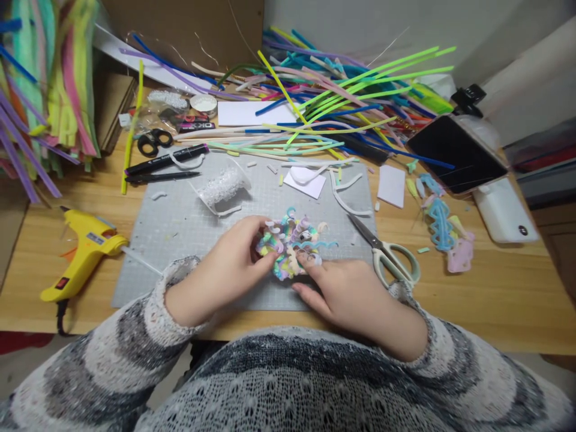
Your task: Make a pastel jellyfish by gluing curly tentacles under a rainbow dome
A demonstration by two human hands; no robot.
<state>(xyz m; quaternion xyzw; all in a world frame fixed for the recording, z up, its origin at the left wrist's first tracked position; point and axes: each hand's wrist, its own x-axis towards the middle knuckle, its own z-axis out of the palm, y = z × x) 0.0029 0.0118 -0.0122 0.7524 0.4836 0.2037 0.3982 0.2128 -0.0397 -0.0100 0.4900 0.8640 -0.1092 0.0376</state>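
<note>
A small pastel craft piece of curled pipe cleaners, in yellow, mint, lilac and white, is held just over the front of the grey cutting mat. My left hand grips its left side, thumb in front and fingers partly hidden behind. On the right side, my right hand touches the piece with its fingertips; the fingers look bent and somewhat apart. A wavy blue strand sticks out to the right of the piece. Close behind it lies a spool of clear beaded trim on the mat.
A yellow glue gun lies left of the mat, scissors at its right edge. Black markers and loose pipe cleaners spread along the back. A phone leans at right, near a blue-and-pink pipe-cleaner piece.
</note>
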